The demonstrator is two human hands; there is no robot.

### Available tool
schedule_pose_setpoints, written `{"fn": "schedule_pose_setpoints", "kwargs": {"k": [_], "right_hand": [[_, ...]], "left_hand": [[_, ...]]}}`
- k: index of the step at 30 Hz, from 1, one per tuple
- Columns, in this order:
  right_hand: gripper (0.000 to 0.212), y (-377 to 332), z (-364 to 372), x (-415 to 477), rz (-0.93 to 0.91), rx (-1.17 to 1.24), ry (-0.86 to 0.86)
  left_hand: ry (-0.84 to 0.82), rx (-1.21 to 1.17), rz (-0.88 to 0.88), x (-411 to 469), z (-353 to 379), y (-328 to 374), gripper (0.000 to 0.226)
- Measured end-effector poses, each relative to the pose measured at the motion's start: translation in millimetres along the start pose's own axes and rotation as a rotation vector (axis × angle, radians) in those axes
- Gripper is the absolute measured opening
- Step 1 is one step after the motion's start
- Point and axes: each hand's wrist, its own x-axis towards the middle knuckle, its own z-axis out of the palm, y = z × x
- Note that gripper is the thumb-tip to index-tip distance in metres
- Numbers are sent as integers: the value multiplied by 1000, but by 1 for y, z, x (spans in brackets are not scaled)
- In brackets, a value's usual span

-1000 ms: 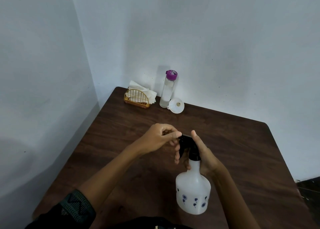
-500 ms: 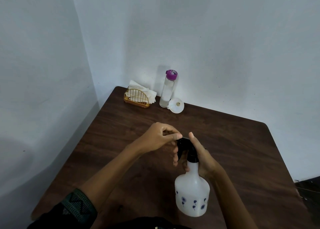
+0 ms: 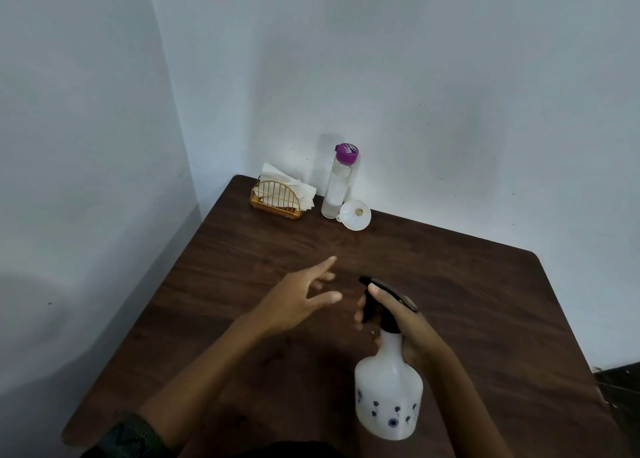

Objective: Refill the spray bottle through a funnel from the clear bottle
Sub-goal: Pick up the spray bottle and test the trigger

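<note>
White spray bottle stands at 6 o'clock on the table, black trigger head fitted. Right hand wraps its neck. Left hand hovers beside it, fingers spread, holding nothing. Clear bottle, purple cap on, and funnel sit touching at 12 o'clock. Judgement: no refill step is complete; head removal, funnel placement and pouring remain.

Single head-worn view, angled forward and down over the table.
</note>
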Motion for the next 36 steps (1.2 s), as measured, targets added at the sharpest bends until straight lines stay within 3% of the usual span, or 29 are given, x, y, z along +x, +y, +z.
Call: {"fn": "schedule_pose_setpoints", "kwargs": {"k": [2,4,8,14,17,21,26,32,36], "right_hand": [[39,3,-5,3,-5,-68,125],[38,8,-4,10,9,-125,270],[39,13,-1,21,56,-183,451],[38,9,-9,11,22,-211,132],[33,13,-7,9,-76,-91,232],[31,18,-3,12,-118,-111,429],[16,18,-7,10,-125,-158,196],[22,25,-8,8,-158,-190,353],[32,22,-10,8,-92,-289,193]], "left_hand": [[-103,159,-196,-8,1,-25,63],[-231,280,-289,-19,6,-43,52],[-362,202,-376,-33,14,-51,47],[-342,121,-373,-37,12,-53,44],[-340,63,-367,-38,14,-53,45],[-364,70,-354,-38,20,-53,44],[-349,76,-305,-37,28,-52,42],[-300,72,-250,-35,34,-51,38],[-276,48,-242,-34,36,-53,36]]}}
